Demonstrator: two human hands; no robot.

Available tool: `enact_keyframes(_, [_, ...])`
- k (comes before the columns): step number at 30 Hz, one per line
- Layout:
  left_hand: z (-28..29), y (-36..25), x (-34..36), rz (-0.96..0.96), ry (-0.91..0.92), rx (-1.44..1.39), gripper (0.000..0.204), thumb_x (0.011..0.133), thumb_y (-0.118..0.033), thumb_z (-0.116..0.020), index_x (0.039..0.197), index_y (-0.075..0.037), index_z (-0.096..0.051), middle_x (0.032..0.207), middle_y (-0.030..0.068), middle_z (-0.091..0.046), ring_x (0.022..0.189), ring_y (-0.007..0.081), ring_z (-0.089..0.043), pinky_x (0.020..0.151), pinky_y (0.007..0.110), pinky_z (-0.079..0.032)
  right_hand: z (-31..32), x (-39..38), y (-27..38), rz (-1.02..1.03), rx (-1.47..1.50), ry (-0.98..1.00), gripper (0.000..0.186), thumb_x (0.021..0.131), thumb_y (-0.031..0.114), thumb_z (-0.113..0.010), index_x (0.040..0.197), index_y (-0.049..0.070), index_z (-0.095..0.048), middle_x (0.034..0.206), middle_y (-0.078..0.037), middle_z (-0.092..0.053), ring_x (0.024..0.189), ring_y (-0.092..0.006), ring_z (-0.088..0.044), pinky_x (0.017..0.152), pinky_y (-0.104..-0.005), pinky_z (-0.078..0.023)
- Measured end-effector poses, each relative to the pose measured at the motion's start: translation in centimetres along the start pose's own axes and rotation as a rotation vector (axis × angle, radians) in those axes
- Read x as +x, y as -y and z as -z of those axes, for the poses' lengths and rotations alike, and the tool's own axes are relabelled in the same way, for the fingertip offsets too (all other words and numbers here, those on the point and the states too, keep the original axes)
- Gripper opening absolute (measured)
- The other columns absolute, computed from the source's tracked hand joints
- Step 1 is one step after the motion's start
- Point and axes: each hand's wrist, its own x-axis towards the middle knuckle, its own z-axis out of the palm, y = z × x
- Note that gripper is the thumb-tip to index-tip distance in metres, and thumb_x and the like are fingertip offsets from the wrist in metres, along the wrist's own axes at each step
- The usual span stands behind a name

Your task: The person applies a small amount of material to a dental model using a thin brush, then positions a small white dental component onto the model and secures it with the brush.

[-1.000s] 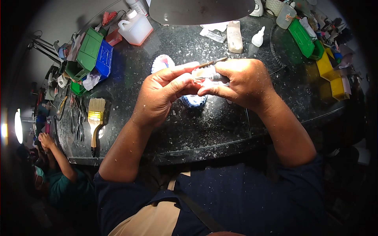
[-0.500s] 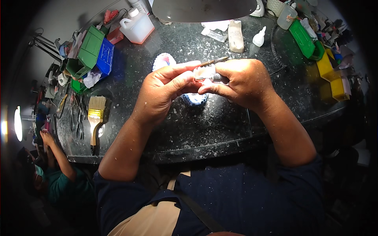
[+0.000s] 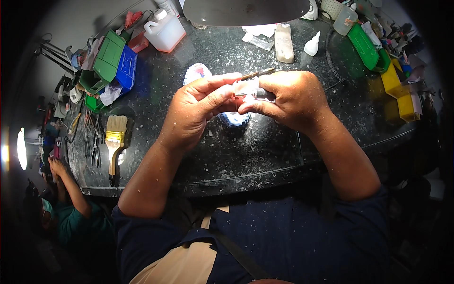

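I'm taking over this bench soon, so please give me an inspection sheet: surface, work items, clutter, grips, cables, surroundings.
Surface: black worktop, scattered with white specks and dust.
Work items: small pale pinkish piece and slim grey metallic tool, contact too small to tell; blue-and-white piece below, partly hidden.
Clutter: pale-bristled brush with yellow band; translucent plastic jug, reddish at the bottom; white plastic dropper bottle; blue plastic bin.
Grips: left hand pinches the pinkish piece; right hand is closed around the tool.
Cables: coiled black cable, right of the dropper bottle.
Surroundings: dark lamp hood overhead; another person's green sleeve at left.
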Motion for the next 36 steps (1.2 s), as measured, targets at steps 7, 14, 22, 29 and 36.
enact_keyframes(7, [-0.14, 0.02, 0.07, 0.004, -0.012, -0.012, 0.037, 0.113, -0.013, -0.068, 0.145, 0.004, -0.068, 0.125, 0.0161, -0.079, 0.112, 0.0221, -0.079, 0.104, 0.038, -0.064, 0.42, 0.13, 0.36, -0.002, -0.014, -0.025, 0.066, 0.090, 0.075, -0.077, 0.091, 0.009, -0.082, 0.078, -0.010, -0.076, 0.069, -0.0314, -0.077, 0.063, -0.0412, -0.061])
enact_keyframes(14, [0.10, 0.12, 0.05, 0.008, -0.012, -0.018, 0.037, 0.113, -0.014, -0.068, 0.146, 0.004, -0.068, 0.124, 0.0154, -0.079, 0.112, 0.0219, -0.079, 0.104, 0.038, -0.064, -0.18, 0.02, 0.05, 0.007, -0.001, -0.022, 0.065, 0.089, 0.075, -0.077, 0.089, 0.011, -0.080, 0.077, -0.009, -0.075, 0.069, -0.0310, -0.076, 0.062, -0.0409, -0.060])
enact_keyframes(22, [0.06, 0.01, 0.01, 0.010, -0.019, 0.004, 0.037, 0.113, -0.014, -0.068, 0.145, 0.004, -0.068, 0.125, 0.0147, -0.079, 0.112, 0.0211, -0.079, 0.104, 0.037, -0.063, -0.07, 0.16, 0.44, -0.004, 0.017, -0.068, 0.066, 0.090, 0.076, -0.077, 0.079, 0.011, -0.074, 0.074, -0.009, -0.073, 0.065, -0.0314, -0.074, 0.061, -0.0412, -0.059])
enact_keyframes(29, [0.23, 0.26, 0.10, -0.003, -0.015, -0.014, 0.037, 0.113, -0.013, -0.069, 0.145, 0.004, -0.068, 0.126, 0.0151, -0.079, 0.112, 0.0208, -0.079, 0.104, 0.037, -0.063, 0.23, 0.18, 0.41, -0.012, -0.023, 0.010, 0.064, 0.089, 0.076, -0.077, 0.087, 0.012, -0.080, 0.076, -0.008, -0.075, 0.067, -0.0309, -0.076, 0.061, -0.0412, -0.060])
enact_keyframes(36, [0.22, 0.19, 0.06, 0.015, -0.025, 0.006, 0.037, 0.113, -0.013, -0.068, 0.146, 0.004, -0.068, 0.126, 0.0152, -0.079, 0.112, 0.0211, -0.079, 0.104, 0.037, -0.064, -0.12, 0.18, 0.42, 0.000, 0.023, -0.050, 0.064, 0.090, 0.075, -0.077, 0.087, 0.011, -0.080, 0.077, -0.008, -0.075, 0.068, -0.0310, -0.076, 0.061, -0.0413, -0.060])
